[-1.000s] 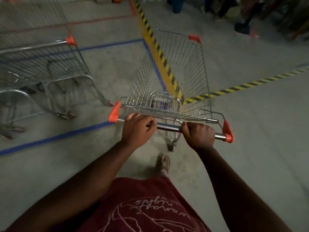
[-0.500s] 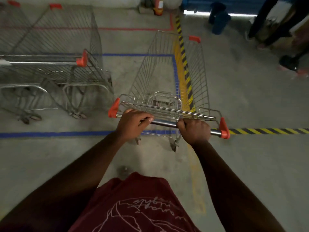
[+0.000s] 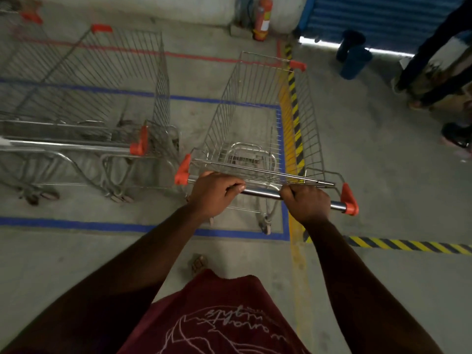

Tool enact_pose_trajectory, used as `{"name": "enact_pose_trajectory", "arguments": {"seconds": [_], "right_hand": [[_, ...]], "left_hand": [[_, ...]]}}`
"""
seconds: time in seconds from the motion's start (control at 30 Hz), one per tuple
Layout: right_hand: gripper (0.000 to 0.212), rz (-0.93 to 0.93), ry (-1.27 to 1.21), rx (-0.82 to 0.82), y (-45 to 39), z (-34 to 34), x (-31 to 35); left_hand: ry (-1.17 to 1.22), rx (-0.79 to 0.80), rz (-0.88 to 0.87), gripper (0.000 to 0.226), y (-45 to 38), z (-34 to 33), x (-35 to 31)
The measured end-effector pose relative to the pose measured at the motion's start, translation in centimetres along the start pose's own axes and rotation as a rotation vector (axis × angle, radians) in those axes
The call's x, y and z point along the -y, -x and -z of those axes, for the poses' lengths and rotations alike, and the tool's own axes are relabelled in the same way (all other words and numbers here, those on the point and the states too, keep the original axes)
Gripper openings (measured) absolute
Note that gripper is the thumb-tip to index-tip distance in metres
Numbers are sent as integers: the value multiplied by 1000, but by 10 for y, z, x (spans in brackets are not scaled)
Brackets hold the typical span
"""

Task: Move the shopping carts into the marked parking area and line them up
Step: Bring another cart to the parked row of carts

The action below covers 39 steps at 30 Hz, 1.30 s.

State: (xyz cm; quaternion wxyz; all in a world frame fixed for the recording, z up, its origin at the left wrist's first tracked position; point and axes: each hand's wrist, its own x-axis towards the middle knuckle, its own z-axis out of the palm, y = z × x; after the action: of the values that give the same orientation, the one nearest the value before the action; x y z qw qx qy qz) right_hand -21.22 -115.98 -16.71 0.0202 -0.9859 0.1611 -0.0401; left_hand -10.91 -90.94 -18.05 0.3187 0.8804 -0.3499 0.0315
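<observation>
Inside the blue floor outline (image 3: 283, 159), at its right edge, stands the wire shopping cart (image 3: 258, 118), its rear wheels just within the near blue line. Both hands grasp its chrome handlebar (image 3: 263, 193): the left hand (image 3: 217, 192) curls over the bar near the left orange end cap, the right hand (image 3: 307, 204) wraps it nearer the right cap. Left of this cart, also within the outline, stand the parked carts (image 3: 84, 103), apparently two nested, though blur makes that unsure. Right of the cart runs a yellow-black hazard stripe (image 3: 293, 113). A fire extinguisher (image 3: 263, 17) stands beyond the cart.
</observation>
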Motion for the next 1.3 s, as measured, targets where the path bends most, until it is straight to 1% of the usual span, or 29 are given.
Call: {"name": "enact_pose_trajectory", "arguments": {"seconds": [0.1,0.2,0.27,0.3,0.37,0.43,0.5,0.6,0.8,0.83,0.9,0.97,1.07,1.13,1.23,1.3], "right_hand": [[59,-8,-6,-8,-35,-1,9],[59,9,-32,-49,-62,-7,14],[59,29,-34,-95,-80,-12,13],[58,41,-22,-103,-89,-15,12],[55,72,10,-115,-105,-19,7],[50,80,24,-129,-123,-23,2],[47,80,31,-152,-138,-25,1],[44,80,17,-187,-156,-29,3],[51,105,-58,-203,-181,-35,5],[54,118,-77,-182,-183,-34,5],[62,109,-105,-80,-185,-27,6],[58,102,-172,-17,-185,-19,9],[49,232,-346,-109,-179,-13,29],[49,290,-352,-161,-172,-19,51],[51,225,-267,-182,-163,-25,77],[53,214,-273,-180,-160,-24,88]], "left_hand": [[-23,15,-9,33,-26,4,19],[7,85,-32,34,-47,10,39],[-43,112,-45,35,-60,15,50],[-103,74,-27,36,-64,16,56],[-231,-37,70,43,-67,18,68],[-267,-66,106,48,-73,19,80],[-221,-46,99,44,-80,22,88],[-161,-44,107,34,-92,23,94],[-161,-78,143,22,-100,24,105],[-153,-89,149,20,-102,25,104],[-127,-103,175,21,-105,25,102],[-106,-112,179,21,-106,26,103],[-90,-109,164,22,-104,28,105],[-82,-93,166,26,-104,31,104],[-65,-91,157,26,-103,35,105],[-54,-72,138,28,-100,40,107]]}}
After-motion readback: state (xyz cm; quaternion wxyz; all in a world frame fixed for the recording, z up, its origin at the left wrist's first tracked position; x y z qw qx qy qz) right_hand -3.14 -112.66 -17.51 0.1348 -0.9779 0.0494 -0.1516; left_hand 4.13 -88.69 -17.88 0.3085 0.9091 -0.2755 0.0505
